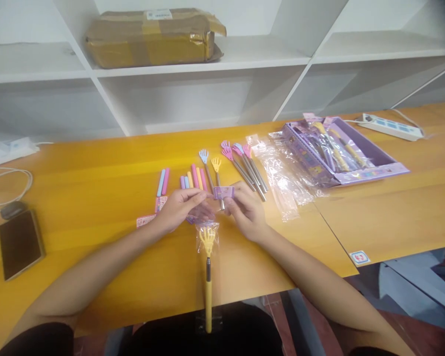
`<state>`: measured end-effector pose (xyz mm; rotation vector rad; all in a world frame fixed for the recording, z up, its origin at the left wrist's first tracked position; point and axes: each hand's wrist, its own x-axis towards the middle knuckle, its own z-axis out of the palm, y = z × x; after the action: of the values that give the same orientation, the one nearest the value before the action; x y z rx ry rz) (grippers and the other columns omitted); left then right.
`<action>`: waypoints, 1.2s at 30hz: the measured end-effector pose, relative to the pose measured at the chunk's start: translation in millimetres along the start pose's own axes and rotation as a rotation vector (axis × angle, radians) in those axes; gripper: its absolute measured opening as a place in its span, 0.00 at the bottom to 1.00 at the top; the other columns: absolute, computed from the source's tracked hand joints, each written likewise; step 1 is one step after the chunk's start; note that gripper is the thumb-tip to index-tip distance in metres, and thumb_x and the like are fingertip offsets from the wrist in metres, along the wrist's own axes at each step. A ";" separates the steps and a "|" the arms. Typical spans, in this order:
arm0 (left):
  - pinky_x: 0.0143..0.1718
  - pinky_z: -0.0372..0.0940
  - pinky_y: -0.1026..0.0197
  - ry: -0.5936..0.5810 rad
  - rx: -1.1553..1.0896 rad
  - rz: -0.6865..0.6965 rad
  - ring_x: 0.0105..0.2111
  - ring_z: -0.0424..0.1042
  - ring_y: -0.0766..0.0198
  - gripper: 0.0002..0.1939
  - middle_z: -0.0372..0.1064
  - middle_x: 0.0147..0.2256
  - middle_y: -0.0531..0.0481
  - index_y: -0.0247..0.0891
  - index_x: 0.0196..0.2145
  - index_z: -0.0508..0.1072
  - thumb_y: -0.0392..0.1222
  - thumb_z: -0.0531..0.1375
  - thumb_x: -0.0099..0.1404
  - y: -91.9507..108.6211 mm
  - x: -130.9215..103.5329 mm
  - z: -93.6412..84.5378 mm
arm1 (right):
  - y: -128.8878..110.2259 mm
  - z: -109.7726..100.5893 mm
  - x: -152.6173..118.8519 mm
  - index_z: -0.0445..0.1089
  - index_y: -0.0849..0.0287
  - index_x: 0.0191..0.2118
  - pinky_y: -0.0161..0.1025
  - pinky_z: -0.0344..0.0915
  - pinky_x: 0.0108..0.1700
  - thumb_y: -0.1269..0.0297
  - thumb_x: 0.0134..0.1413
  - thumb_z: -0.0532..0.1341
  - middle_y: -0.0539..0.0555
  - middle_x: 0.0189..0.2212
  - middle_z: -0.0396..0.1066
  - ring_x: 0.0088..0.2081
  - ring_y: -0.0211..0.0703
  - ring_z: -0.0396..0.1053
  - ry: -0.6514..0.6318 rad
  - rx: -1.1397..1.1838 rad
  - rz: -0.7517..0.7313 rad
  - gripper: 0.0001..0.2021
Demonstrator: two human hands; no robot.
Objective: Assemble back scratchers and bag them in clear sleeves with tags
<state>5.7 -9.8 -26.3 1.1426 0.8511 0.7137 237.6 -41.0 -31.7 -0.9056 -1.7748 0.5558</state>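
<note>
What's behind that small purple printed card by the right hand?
A yellow hand-shaped scratcher with a metal rod shows above the card; a silvery metal tip below. The card covers what's between, so I can't see whether they join.

1. Two hands, centre: left hand [180, 207], right hand [249, 211].
2. Two loose back scratchers [203, 156], centre; four overlapping ones [249, 170], right of centre.
3. One bagged yellow back scratcher [208, 296], lower centre.
4. Eight grip sleeves: two [165, 181] left of centre, six [195, 175] central.
5. One purple card [224, 192], centre.
6. One lilac display box [374, 174], right.
7. One cardboard box [148, 43], top.
8. One phone [21, 245], left.
</note>
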 end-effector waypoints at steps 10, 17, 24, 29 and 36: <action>0.39 0.82 0.53 0.032 -0.073 -0.071 0.34 0.86 0.54 0.26 0.84 0.37 0.37 0.34 0.43 0.83 0.62 0.73 0.64 4.0 1.2 3.0 | 7.9 -0.5 0.5 0.71 0.51 0.61 0.42 0.74 0.38 0.67 0.76 0.59 0.53 0.38 0.74 0.35 0.42 0.73 -0.080 -0.078 -0.080 0.13; 0.34 0.80 0.57 0.068 -0.126 -0.108 0.34 0.84 0.56 0.23 0.83 0.37 0.39 0.33 0.38 0.83 0.59 0.75 0.63 3.8 3.6 1.4 | 4.6 -0.1 2.5 0.73 0.51 0.59 0.40 0.71 0.37 0.71 0.75 0.59 0.51 0.36 0.71 0.34 0.41 0.71 -0.112 -0.086 -0.150 0.14; 0.40 0.81 0.54 0.044 -0.141 -0.152 0.35 0.84 0.55 0.21 0.83 0.37 0.37 0.32 0.39 0.83 0.56 0.73 0.66 6.6 3.4 1.5 | 4.9 2.2 2.0 0.73 0.52 0.55 0.39 0.69 0.35 0.71 0.73 0.61 0.49 0.32 0.70 0.31 0.40 0.70 -0.037 -0.140 -0.147 0.11; 0.42 0.80 0.53 0.055 -0.124 -0.133 0.34 0.82 0.58 0.20 0.82 0.36 0.39 0.31 0.38 0.83 0.55 0.73 0.66 8.8 3.2 -0.2 | 5.7 1.0 2.8 0.73 0.53 0.55 0.38 0.68 0.34 0.73 0.72 0.63 0.48 0.33 0.69 0.31 0.39 0.69 -0.033 -0.134 -0.159 0.12; 0.38 0.77 0.57 0.064 -0.132 -0.135 0.33 0.79 0.60 0.20 0.81 0.35 0.41 0.31 0.36 0.83 0.54 0.75 0.62 8.9 3.7 1.3 | 10.1 1.0 1.1 0.74 0.53 0.59 0.38 0.68 0.34 0.74 0.72 0.62 0.49 0.33 0.69 0.31 0.39 0.68 -0.149 -0.066 -0.189 0.15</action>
<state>8.2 -4.9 -18.3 0.9398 0.9121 0.6872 239.7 -33.9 -38.8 -0.7468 -1.9991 0.4543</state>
